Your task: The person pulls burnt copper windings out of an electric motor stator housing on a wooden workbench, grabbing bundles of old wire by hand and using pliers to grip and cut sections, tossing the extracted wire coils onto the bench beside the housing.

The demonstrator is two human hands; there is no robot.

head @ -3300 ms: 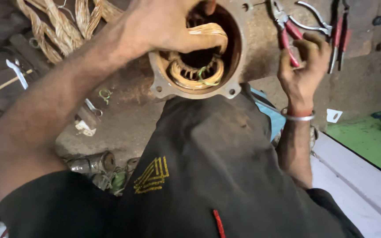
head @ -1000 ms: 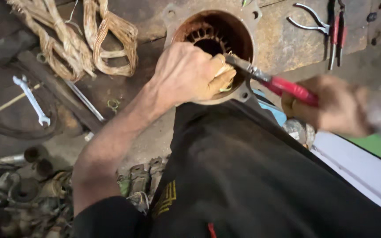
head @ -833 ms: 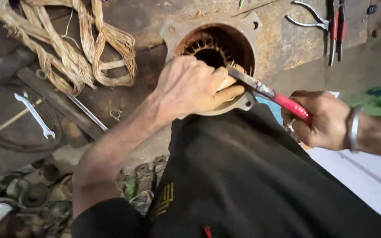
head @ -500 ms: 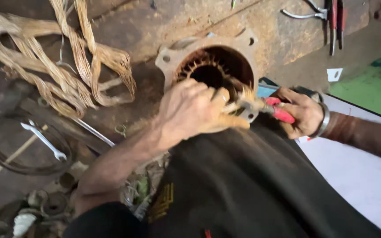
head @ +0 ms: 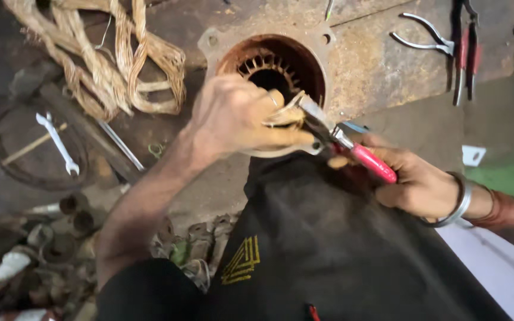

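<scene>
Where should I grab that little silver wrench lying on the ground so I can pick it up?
Probably grip the spanner by its thin middle shaft, coming from above. It lies flat, its ends are wider, and the shaft has bare floor along both sides for your fingers.

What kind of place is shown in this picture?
Probably a motor repair workshop: a rusty stator on a worn bench, pulled copper coils, and pliers in the right hand.
</scene>
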